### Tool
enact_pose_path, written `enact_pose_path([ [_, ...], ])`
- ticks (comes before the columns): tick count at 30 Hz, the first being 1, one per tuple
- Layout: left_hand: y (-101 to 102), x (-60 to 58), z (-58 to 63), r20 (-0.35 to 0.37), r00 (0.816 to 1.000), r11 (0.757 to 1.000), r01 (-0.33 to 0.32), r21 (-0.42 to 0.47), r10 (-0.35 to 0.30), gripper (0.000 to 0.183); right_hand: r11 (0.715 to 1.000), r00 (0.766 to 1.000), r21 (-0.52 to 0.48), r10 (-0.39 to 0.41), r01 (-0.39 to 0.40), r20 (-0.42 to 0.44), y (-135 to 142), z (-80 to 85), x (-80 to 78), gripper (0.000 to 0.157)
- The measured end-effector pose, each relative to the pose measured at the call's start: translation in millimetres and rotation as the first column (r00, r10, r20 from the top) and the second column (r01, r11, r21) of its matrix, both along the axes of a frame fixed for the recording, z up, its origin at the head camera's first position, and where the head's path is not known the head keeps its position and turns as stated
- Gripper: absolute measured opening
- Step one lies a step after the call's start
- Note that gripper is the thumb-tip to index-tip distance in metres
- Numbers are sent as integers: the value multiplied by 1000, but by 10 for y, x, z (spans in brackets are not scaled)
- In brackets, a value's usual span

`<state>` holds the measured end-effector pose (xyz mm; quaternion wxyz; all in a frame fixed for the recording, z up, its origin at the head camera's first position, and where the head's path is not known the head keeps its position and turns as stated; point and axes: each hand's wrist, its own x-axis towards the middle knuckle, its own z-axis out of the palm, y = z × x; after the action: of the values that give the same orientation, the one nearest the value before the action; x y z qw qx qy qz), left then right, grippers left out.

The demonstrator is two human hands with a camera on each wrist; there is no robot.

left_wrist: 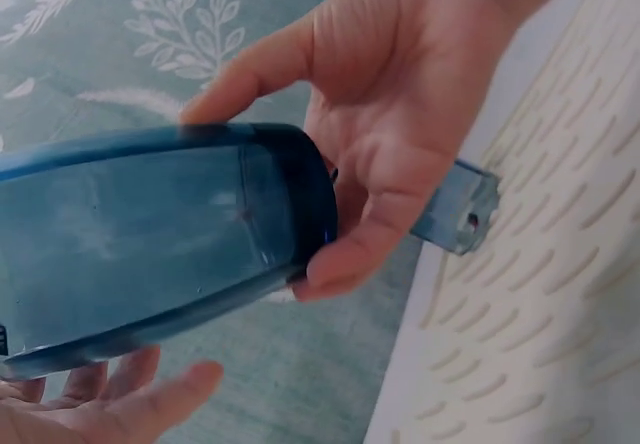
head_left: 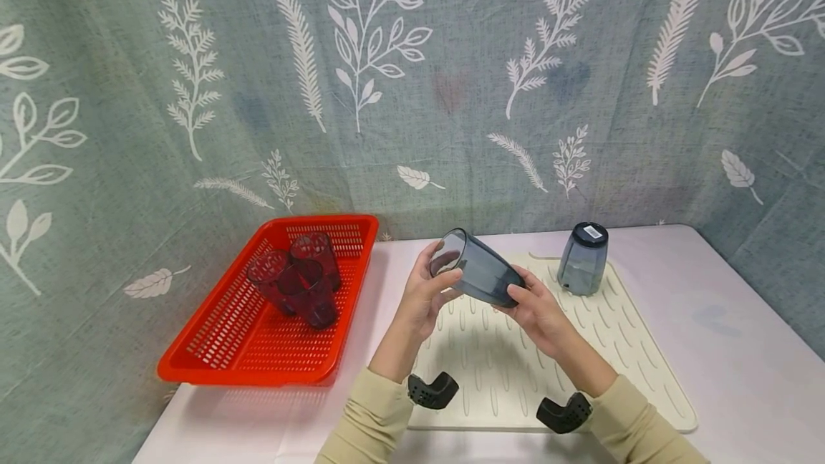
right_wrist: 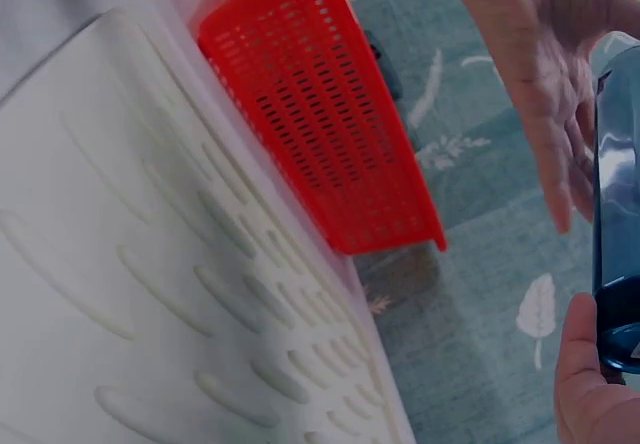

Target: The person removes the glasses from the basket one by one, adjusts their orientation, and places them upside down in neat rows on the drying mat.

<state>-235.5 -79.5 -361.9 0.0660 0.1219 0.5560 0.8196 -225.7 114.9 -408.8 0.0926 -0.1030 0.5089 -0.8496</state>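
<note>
Leafy cloth (head_left: 399,70), raised left hand (head_left: 422,296), right hand (head_left: 540,315), glass (head_left: 483,271) tilted between

Held glass (right_wrist: 618,194) running off right-wrist view; right grip (left_wrist: 385,114) partly hiding upturned glass (left_wrist: 455,206) in left-wrist view; its head-view label (head_left: 592,232) appearing too small to read

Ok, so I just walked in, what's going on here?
A person is holding a blue-grey glass tilted in both hands, the left hand at its open end and the right hand at its base. It's above a cream mat, where another glass stands upside down. Three more glasses are in the red basket off to the left.
</note>
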Motion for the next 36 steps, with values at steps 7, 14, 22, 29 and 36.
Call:
enact_pose_path([
  [7, -57, 15, 40, 2, 1000, 992, 16, -125, -16, 76, 1000, 999, 15, -27, 27, -18, 86, 83, -9, 44],
  [14, -91, 17, 22, 13, 999, 969, 53, -240, -51, 77, 999, 998, -9, -39, 38, -49, 179, 128, -47, 44],
  [22, -112, 26, -37, 29, 996, 932, 85, -351, -80, 80, 998, 993, -49, -54, 49, -102, 254, 165, -65, 39],
  [29, -126, 41, -105, 62, 995, 908, 92, -410, -73, 79, 997, 989, -58, -67, 59, -133, 294, 191, -91, 36],
  [36, -108, 25, -244, 87, 991, 902, 129, -412, -102, 84, 994, 986, 70, -78, 89, -145, 343, 266, -116, 41],
])
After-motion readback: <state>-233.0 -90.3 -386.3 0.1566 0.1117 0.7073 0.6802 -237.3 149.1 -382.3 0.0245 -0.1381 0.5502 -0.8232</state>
